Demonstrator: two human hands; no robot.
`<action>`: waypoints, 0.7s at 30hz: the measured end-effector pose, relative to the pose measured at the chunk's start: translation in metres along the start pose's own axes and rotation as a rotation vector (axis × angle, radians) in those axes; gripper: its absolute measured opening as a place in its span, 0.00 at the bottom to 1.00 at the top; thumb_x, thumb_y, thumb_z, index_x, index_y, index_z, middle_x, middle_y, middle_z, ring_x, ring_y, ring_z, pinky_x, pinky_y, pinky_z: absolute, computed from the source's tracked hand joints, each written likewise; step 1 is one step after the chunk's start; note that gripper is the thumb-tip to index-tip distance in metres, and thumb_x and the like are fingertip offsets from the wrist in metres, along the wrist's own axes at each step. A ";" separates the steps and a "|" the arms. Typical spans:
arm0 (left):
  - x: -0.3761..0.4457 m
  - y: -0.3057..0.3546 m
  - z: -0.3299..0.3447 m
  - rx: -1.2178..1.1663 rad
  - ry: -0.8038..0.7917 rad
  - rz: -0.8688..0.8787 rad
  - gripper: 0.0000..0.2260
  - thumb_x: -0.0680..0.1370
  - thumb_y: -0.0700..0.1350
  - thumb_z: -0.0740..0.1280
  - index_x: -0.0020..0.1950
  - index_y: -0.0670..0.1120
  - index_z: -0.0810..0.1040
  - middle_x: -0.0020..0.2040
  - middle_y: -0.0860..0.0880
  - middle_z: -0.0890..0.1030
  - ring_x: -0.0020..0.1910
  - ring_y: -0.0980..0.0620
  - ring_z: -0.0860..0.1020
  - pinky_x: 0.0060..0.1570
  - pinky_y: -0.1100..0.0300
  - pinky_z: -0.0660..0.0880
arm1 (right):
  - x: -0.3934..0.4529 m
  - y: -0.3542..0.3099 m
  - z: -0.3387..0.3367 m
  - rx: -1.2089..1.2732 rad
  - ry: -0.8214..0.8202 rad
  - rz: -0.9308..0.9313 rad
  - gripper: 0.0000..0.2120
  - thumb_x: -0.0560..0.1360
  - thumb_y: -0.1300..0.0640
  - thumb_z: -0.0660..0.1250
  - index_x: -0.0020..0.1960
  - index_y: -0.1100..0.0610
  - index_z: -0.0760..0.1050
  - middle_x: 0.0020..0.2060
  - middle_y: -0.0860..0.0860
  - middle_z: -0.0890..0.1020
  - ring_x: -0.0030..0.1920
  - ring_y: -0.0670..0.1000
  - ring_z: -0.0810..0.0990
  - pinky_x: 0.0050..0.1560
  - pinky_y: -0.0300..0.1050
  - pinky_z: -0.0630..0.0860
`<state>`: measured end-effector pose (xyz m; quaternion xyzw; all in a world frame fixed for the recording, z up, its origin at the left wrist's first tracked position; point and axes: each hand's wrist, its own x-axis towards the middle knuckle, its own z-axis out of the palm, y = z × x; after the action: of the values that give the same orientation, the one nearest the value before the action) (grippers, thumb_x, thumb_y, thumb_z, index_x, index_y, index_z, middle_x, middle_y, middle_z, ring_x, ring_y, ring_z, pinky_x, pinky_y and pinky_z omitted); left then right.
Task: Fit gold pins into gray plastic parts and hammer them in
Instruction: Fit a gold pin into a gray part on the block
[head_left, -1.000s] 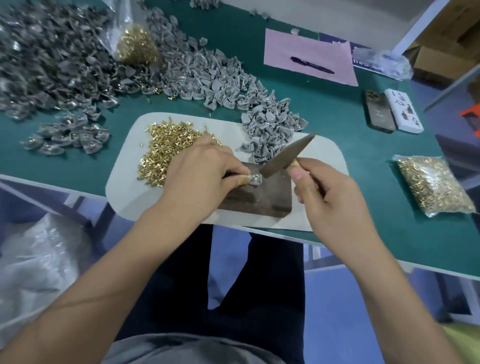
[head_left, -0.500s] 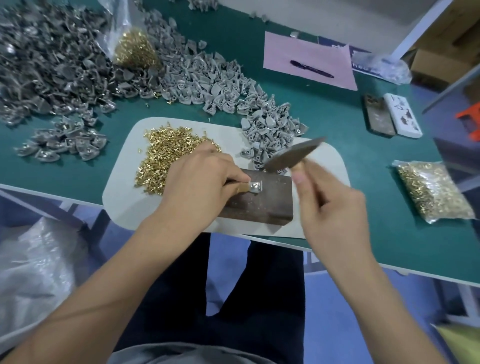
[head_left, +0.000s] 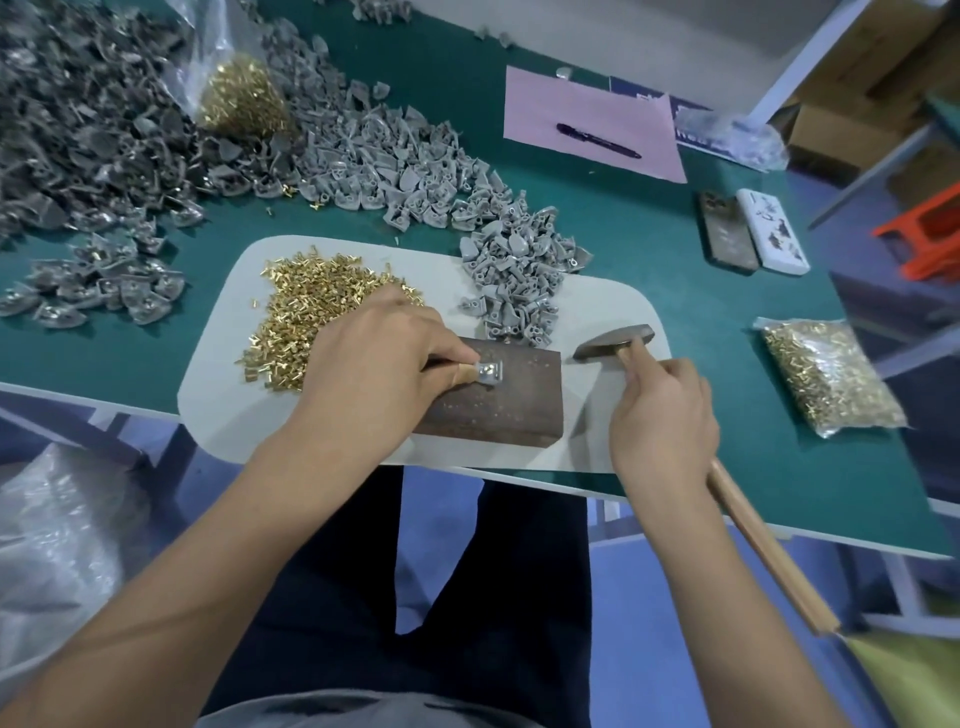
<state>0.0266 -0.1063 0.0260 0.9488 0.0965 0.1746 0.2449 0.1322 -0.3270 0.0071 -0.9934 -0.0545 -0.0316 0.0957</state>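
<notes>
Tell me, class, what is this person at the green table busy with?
A person is fitting pins into plastic pieces. The left hand pinches one gray part flat on a dark block. The right hand grips a hammer, its head off to the right of the block, low over the white mat. Loose gold pins and more gray parts lie heaped on the mat.

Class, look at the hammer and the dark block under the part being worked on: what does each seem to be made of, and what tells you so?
Hammer: the head looks like dull grey-brown metal, unpolished; the handle is pale wood, faint grain visible. Dark block: flat-faced, brown, matte and speckled with small marks; probably rusted steel, though dark hardwood can't be ruled out.
</notes>
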 end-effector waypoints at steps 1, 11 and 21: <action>0.000 0.000 0.001 -0.002 0.002 0.001 0.07 0.71 0.59 0.75 0.47 0.60 0.87 0.37 0.63 0.76 0.43 0.56 0.66 0.35 0.58 0.61 | 0.000 0.001 0.001 -0.040 0.002 0.003 0.20 0.82 0.61 0.59 0.72 0.48 0.73 0.57 0.56 0.77 0.59 0.62 0.71 0.53 0.53 0.67; -0.012 -0.004 -0.004 -0.003 0.061 0.061 0.05 0.74 0.53 0.74 0.47 0.57 0.86 0.39 0.58 0.80 0.45 0.52 0.72 0.34 0.59 0.65 | -0.019 -0.070 -0.020 0.338 -0.063 -0.650 0.02 0.74 0.51 0.75 0.46 0.47 0.85 0.40 0.43 0.82 0.48 0.53 0.79 0.52 0.58 0.75; -0.057 -0.068 -0.045 -0.061 0.234 -0.181 0.05 0.75 0.52 0.71 0.51 0.57 0.81 0.47 0.60 0.78 0.49 0.55 0.72 0.33 0.66 0.63 | -0.038 -0.172 -0.022 0.291 -0.161 -0.836 0.01 0.76 0.52 0.73 0.47 0.47 0.83 0.42 0.44 0.81 0.49 0.51 0.77 0.52 0.51 0.69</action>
<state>-0.0496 -0.0437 0.0132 0.9015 0.2042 0.2639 0.2757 0.0736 -0.1676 0.0574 -0.8615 -0.4625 0.0180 0.2088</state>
